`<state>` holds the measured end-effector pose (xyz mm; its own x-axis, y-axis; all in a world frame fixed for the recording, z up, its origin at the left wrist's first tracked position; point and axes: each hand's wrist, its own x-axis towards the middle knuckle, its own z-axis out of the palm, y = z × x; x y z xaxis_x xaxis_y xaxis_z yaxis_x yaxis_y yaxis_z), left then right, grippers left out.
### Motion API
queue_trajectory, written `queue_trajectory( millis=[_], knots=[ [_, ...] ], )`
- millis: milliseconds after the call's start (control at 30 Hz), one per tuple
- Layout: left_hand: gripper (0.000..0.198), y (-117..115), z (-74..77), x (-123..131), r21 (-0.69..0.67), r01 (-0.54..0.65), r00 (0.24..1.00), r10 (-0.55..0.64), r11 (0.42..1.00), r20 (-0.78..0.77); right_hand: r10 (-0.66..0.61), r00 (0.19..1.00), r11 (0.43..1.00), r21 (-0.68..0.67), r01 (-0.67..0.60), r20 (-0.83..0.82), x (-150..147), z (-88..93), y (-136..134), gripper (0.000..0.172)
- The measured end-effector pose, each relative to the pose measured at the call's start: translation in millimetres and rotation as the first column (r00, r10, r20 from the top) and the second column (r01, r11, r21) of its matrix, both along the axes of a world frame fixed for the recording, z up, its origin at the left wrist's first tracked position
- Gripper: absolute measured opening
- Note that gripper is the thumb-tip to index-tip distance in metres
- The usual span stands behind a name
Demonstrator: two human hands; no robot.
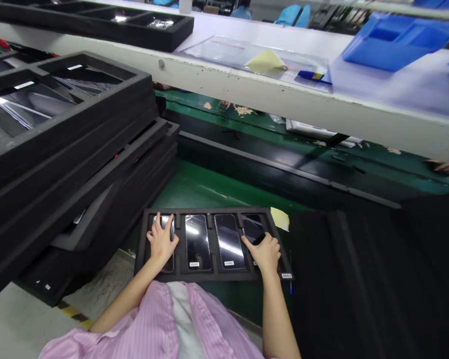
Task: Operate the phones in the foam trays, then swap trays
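Observation:
A black foam tray lies in front of me with a row of dark, glossy phone screens in its slots. My left hand rests over the leftmost phone screen, fingers spread across its upper part. At the other end, my right hand grips the rightmost phone screen, thumb at its left edge and fingers curled by the right; its lower part is mostly hidden. Between the hands lie two more phone screens, left and right, each with a white label near the bottom.
Stacked black foam trays rise high on my left, some holding screens. More black foam stands close on the right. A white shelf crosses ahead, bearing a blue bin. Beyond, another person's hand shows at the far right.

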<state>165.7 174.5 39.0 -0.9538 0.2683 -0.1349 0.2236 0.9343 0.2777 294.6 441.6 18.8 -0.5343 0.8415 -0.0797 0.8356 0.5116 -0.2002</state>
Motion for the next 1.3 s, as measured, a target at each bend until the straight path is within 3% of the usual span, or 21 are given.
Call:
queue_trajectory(
  millis=[1300],
  knots=[
    [0.056,-1.3,-5.9,-0.2,-0.005,-0.006,1.0,0.005,1.0,-0.015,0.015,0.998,1.0,0.008,-0.016,0.056,0.1,0.4,-0.5,0.079]
  ],
)
